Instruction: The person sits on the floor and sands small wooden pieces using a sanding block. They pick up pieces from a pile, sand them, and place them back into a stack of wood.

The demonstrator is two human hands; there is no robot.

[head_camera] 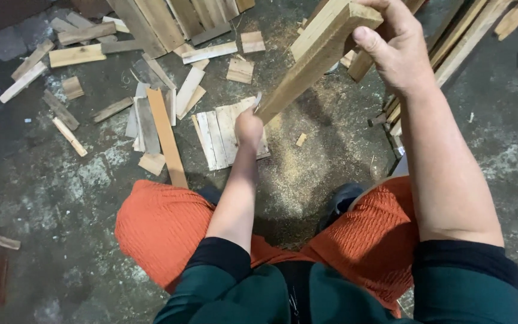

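Note:
My right hand (394,51) grips the top end of a thick wooden plank (313,57), which slants down to the left. At the plank's lower end, my left hand (248,127) is closed around a small metal tool (258,99) that touches the wood. Below the left hand lies a flat bundle of pale wooden slats (220,138) on the concrete floor. Sawdust (307,162) covers the floor around it. My knees in orange trousers (163,228) frame the bottom of the view.
Many offcuts and slats (151,120) are scattered on the floor to the left, including a long orange-brown strip (166,135). Longer planks (463,36) lie stacked at the upper right. A dark shoe (343,201) shows between my knees.

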